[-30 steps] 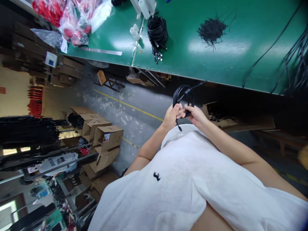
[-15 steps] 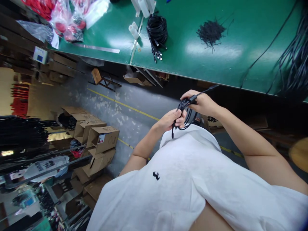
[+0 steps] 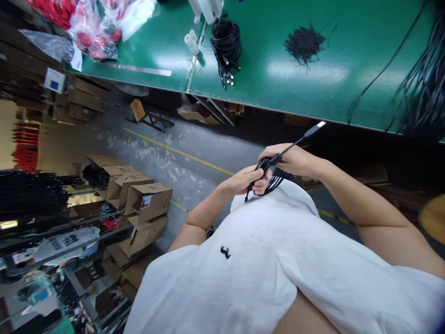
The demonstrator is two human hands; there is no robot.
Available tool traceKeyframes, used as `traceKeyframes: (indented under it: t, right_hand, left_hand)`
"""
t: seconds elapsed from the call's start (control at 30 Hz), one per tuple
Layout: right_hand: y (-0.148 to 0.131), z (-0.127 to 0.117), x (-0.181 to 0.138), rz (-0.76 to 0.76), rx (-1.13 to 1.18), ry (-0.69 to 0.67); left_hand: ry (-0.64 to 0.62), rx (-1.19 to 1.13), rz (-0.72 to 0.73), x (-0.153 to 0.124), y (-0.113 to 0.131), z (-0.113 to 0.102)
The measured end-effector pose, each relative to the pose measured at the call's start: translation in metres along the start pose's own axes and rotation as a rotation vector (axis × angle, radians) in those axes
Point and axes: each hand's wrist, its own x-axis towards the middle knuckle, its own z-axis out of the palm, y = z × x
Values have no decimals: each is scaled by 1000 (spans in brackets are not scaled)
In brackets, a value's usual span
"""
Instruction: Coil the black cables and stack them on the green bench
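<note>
Close to my chest I hold a coil of black cable (image 3: 274,174) in both hands. My left hand (image 3: 245,180) is closed around the near side of the coil, and a short plug end hangs below it. My right hand (image 3: 292,159) grips the far side, pinching the cable where it leaves the coil. The free end with a silver USB plug (image 3: 314,128) sticks out up and to the right, toward the edge of the green table (image 3: 313,88).
On the green table lie a bundle of coiled black cables (image 3: 226,44), a heap of black ties (image 3: 304,44), loose cables (image 3: 422,88) at the right and bags of red parts (image 3: 90,28) at the left. Cardboard boxes (image 3: 139,204) stand on the floor left.
The coil was upright between my hands and is now flattened lower against my chest. My right hand moved up and right along the cable, and the USB plug end now points out to the right.
</note>
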Motion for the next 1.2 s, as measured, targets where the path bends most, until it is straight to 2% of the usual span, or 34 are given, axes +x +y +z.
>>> traceKeyframes:
  t: [0.07, 0.17, 0.23, 0.3, 0.43, 0.57, 0.67, 0.73, 0.83, 0.9, 0.97, 1.03, 1.1, 1.2]
  right_hand:
    - [-4, 0, -1, 54, 42, -14]
    - [-5, 3, -2, 83, 147, -35]
    - [-1, 10, -3, 150, 243, 13]
    - [7, 22, -5, 273, 394, 179]
    - [28, 59, -2, 532, 889, 625]
    - [42, 89, 8, 706, 1281, 859]
    - [45, 96, 13, 725, 1349, 947]
    - [45, 98, 12, 673, 1318, 938]
    - [44, 98, 7, 622, 1162, 863]
    - [45, 92, 4, 596, 910, 824]
    - [46, 80, 3, 507, 535, 777]
    - [45, 65, 2, 383, 151, 637]
    - [42, 53, 1, 306, -111, 443]
    - [33, 53, -8, 315, -171, 268]
  left_hand:
    - [22, 54, 13, -4, 2, -5]
    - [-53, 195, -9, -11, 4, -12]
    - [-46, 232, 5, -16, 3, -14]
    - [36, 195, 74, -18, 2, -13]
    - [276, 89, 276, -8, -2, -14]
    - [504, 37, 419, 15, -11, -18]
    - [626, -70, 441, 25, -17, -17]
    - [660, -142, 411, 26, -18, -15]
    - [641, -207, 378, 21, -13, -14]
    - [606, -214, 333, 17, -9, -15]
    - [545, -186, 237, 12, -6, -17]
    - [458, -142, 117, 8, -5, -20]
    - [367, -100, 26, 2, -6, -24]
    - [246, -52, -21, -7, -11, -30]
